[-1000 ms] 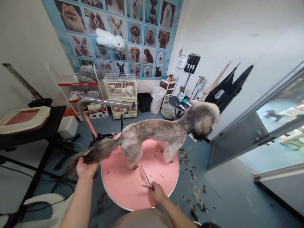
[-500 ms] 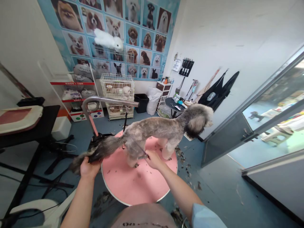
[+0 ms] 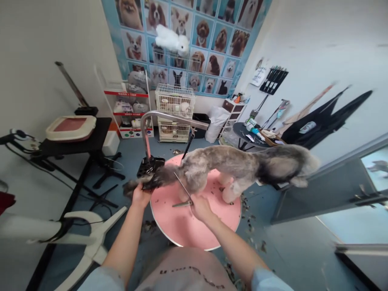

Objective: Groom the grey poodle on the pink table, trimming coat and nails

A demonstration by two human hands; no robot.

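Note:
A grey-and-white dog (image 3: 230, 158) with a short-clipped body stands on a round pink grooming table (image 3: 197, 234), its head to the right. Its long, dark, bushy tail (image 3: 166, 176) stretches out to the left. My left hand (image 3: 141, 198) is closed around the tail near its far end. In my right hand (image 3: 201, 207) is a pair of scissors (image 3: 184, 186), the blades spread apart. One blade points up toward the tail's base by the dog's rump; the other points left, low over the tabletop.
A curved metal grooming arm (image 3: 172, 116) rises behind the tail, with a dark strap (image 3: 190, 141) hanging from it. Cut fur (image 3: 248, 218) litters the floor. Behind stand wire cages (image 3: 174, 97) and a small round table (image 3: 242, 130) with supplies. A white stand base (image 3: 93, 238) is at lower left.
The scissors have opened and now show both blades, close to the tail's base. The dog's head has turned away. My view has swung left, so everything appears shifted to the right.

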